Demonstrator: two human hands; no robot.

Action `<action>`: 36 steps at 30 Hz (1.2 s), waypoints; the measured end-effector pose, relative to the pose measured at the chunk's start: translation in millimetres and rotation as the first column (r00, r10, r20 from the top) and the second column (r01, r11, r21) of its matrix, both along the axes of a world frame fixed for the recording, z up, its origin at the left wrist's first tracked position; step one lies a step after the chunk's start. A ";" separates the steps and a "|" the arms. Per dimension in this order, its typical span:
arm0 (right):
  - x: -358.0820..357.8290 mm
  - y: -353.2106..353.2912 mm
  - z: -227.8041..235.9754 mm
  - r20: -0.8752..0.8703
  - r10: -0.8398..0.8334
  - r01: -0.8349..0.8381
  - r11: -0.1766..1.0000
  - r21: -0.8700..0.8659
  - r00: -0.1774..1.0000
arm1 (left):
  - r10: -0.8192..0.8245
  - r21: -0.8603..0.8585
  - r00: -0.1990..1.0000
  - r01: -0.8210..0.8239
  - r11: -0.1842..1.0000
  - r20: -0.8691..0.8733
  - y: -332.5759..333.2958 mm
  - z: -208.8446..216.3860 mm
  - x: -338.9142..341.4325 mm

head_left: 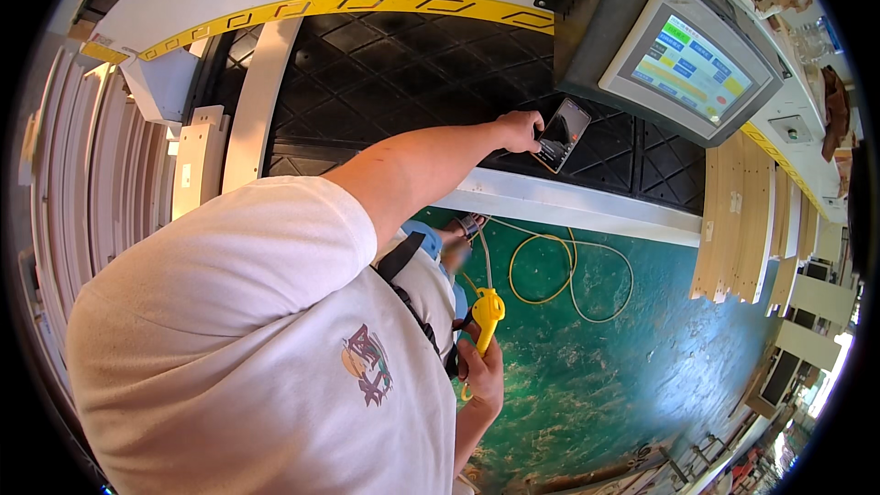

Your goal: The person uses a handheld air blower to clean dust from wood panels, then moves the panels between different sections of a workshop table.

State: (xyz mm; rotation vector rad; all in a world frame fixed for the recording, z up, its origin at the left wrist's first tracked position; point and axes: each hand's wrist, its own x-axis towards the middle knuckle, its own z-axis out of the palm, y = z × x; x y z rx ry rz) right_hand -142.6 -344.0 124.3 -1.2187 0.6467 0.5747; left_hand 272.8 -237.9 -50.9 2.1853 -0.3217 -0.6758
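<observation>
My left hand (521,131) reaches out over a black, grid-patterned surface (385,73), its fingers closed on the near-left edge of a smartphone (563,135). The phone is tilted, screen up, with its lit display showing; whether it rests on the surface I cannot tell. Lower down, beside my body, my right hand (482,374) is wrapped round a yellow air blow gun (489,310). A pale hose (487,252) runs from the gun's top end toward the floor. Part of the gun's grip is hidden by my fingers.
A control panel with a lit touchscreen (683,64) juts out at the upper right. Yellow and pale hose loops (541,268) lie on the green floor (587,357). Stacked wooden boards (729,220) stand at right, pale panels (82,156) at left. A white rail (587,206) edges the black surface.
</observation>
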 end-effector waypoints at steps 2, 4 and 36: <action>-0.5 -0.6 -0.6 -0.001 0.004 -0.004 1.000 0.002 1.000 | -0.007 -0.007 1.000 0.007 1.000 -0.012 1.2 -1.7 2.2; -1.0 -1.4 -2.0 -0.001 0.010 -0.010 1.000 0.004 1.000 | -0.013 -0.013 1.000 0.013 1.000 -0.011 1.9 -4.7 3.7; 21.3 -18.8 8.5 0.100 0.181 -0.180 0.984 -0.016 0.978 | 0.683 -0.219 0.507 -0.695 0.685 0.527 291.6 10.2 -56.4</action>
